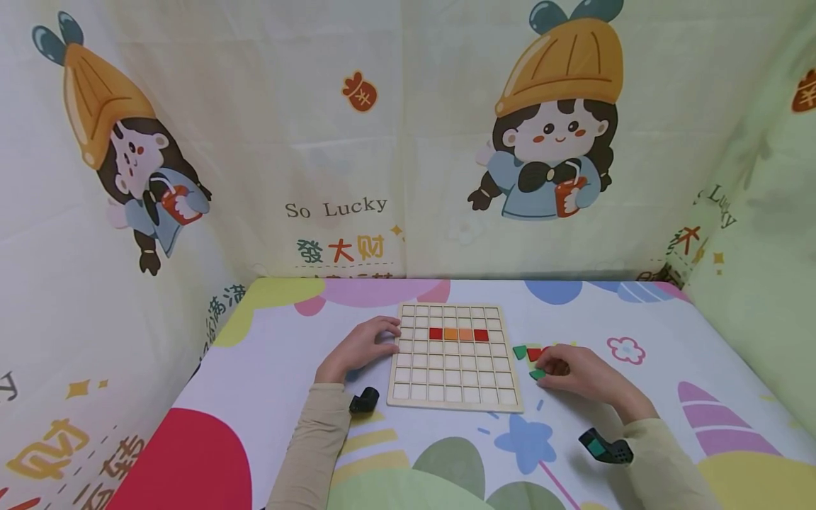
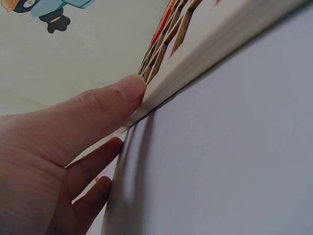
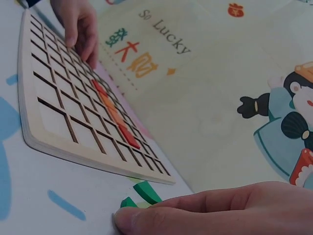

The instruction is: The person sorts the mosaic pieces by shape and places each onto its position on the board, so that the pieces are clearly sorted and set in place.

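Note:
A wooden grid board (image 1: 455, 408) lies on the table with a row of coloured square tiles in it: a red tile (image 1: 436, 333), two orange tiles (image 1: 458, 334) and another red tile (image 1: 481, 336). My left hand (image 1: 365, 346) touches the board's left edge; its thumb (image 2: 131, 88) rests against the rim in the left wrist view. Right of the board, my right hand (image 1: 576, 372) pinches a green tile (image 1: 537, 374) between thumb and fingers. Beside these fingertips lie another green tile (image 1: 520, 352) and a red tile (image 1: 533, 354), partly hidden by the hand.
The table (image 1: 268, 368) has a cloth with printed shapes. Behind it and at both sides hang pale printed curtains (image 1: 440, 241). A dark wrist device (image 1: 365, 400) sits by the left sleeve, and another device (image 1: 607, 448) by the right sleeve.

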`<act>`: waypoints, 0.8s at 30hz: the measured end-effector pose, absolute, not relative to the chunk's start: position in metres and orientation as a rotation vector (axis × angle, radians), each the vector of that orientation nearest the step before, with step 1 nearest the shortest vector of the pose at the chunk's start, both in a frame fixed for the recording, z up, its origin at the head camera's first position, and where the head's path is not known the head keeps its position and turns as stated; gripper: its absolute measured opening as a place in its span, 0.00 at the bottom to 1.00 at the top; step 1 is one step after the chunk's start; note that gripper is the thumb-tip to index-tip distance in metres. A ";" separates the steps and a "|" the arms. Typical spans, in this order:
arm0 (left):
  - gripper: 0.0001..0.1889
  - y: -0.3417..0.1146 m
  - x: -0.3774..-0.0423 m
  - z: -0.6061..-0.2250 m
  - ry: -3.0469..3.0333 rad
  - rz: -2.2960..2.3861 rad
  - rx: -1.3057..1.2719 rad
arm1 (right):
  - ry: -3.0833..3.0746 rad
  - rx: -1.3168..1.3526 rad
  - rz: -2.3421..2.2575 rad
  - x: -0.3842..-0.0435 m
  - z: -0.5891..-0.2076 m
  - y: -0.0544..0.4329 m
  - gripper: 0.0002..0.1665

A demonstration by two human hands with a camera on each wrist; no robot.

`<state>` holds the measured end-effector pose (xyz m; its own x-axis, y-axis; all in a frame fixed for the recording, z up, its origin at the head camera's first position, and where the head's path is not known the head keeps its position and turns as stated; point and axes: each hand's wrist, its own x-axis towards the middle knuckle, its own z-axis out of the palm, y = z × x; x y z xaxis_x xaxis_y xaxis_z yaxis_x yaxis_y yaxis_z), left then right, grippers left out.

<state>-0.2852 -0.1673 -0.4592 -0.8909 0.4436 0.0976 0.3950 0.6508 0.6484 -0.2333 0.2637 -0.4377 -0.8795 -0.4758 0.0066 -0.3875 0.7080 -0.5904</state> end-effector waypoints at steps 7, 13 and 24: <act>0.13 -0.167 -0.285 -0.457 2.787 1.073 0.698 | 2.736 -0.748 -0.914 -0.234 -0.438 0.266 0.16; 0.13 -0.167 -0.285 -0.457 2.784 1.073 0.697 | 2.708 -0.821 -0.896 -0.235 -0.438 0.267 0.12; 0.14 -0.167 -0.284 -0.457 2.781 1.069 0.694 | 2.730 -0.821 -0.933 -0.234 -0.436 0.265 0.13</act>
<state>-0.2845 -0.1673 -0.4570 -0.8936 0.4410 0.0831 0.3832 0.6534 0.6529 -0.2337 0.2649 -0.4361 -0.8410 -0.5395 0.0406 -0.4516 0.6586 -0.6019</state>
